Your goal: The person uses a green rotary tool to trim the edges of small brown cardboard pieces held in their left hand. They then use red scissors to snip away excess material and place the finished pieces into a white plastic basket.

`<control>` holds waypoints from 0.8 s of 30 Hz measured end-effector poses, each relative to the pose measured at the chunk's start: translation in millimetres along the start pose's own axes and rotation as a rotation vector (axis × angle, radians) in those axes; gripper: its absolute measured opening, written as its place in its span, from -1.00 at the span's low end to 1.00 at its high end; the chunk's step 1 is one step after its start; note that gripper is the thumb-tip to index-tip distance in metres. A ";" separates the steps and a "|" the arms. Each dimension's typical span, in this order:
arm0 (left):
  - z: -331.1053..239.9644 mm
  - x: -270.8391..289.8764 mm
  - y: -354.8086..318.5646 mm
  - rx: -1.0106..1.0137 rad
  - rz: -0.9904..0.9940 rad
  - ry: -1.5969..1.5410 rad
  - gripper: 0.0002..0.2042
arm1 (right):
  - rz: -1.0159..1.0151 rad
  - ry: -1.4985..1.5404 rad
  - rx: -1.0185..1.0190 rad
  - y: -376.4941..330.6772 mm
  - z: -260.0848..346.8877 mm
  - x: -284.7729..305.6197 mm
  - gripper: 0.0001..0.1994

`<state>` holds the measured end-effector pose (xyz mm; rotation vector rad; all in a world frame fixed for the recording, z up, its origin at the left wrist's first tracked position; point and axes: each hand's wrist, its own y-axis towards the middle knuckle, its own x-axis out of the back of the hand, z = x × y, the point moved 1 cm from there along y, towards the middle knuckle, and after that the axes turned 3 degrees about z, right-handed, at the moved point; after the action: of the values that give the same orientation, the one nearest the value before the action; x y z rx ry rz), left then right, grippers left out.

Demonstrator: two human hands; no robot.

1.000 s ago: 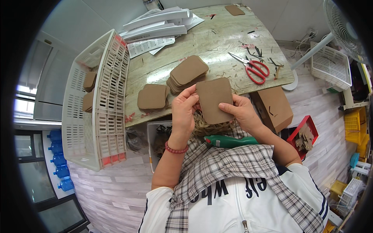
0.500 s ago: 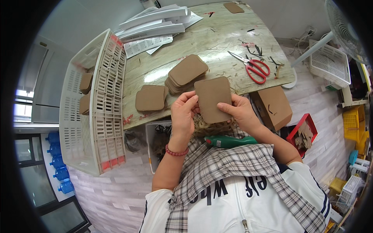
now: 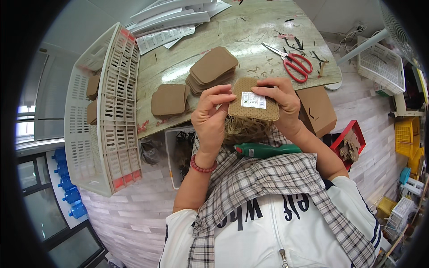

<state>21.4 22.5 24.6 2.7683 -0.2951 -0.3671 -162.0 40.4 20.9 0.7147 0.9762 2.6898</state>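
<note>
Between my two hands is a brown rounded-rectangle pad (image 3: 246,86). Its dotted tan face is up, carrying a small white label (image 3: 254,100). My left hand (image 3: 210,114) is closed on the pad's left edge, fingertips near the label's corner. With fingers bent over the far right corner, my right hand (image 3: 284,105) also grips it. Beneath the pad lies a heap of thin tan strips (image 3: 246,128). Beyond my hands, a tall stack of similar pads (image 3: 213,67) sits on the table, and a lower stack (image 3: 170,100) lies to its left.
Red-handled scissors (image 3: 296,67) lie at the table's right, near dark scraps. A green handheld tool (image 3: 268,151) rests on my lap. A white slatted crate (image 3: 120,107) stands left, rolled papers (image 3: 172,18) far left. A cardboard box (image 3: 318,109) and red tray (image 3: 357,131) are right.
The pad has been turned from its plain brown face to the dotted face with the label. My right hand has shifted up to its far corner. The view has moved slightly.
</note>
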 end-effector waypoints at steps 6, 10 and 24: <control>-3.9 2.2 -5.7 -0.042 -0.006 0.075 -0.84 | -0.010 -0.090 0.079 3.3 1.1 5.2 -0.65; -11.9 6.5 -10.5 -0.111 0.054 0.266 -0.86 | -0.015 -0.104 0.081 2.8 -1.6 8.2 -0.66; 3.2 23.4 -17.8 0.092 -0.112 0.116 -0.90 | 0.210 0.778 -1.048 -2.9 -60.5 20.3 -0.74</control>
<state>45.4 32.2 10.4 2.8905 -0.1311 -0.2237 -209.9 16.0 -13.7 -0.4816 -0.5413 3.0868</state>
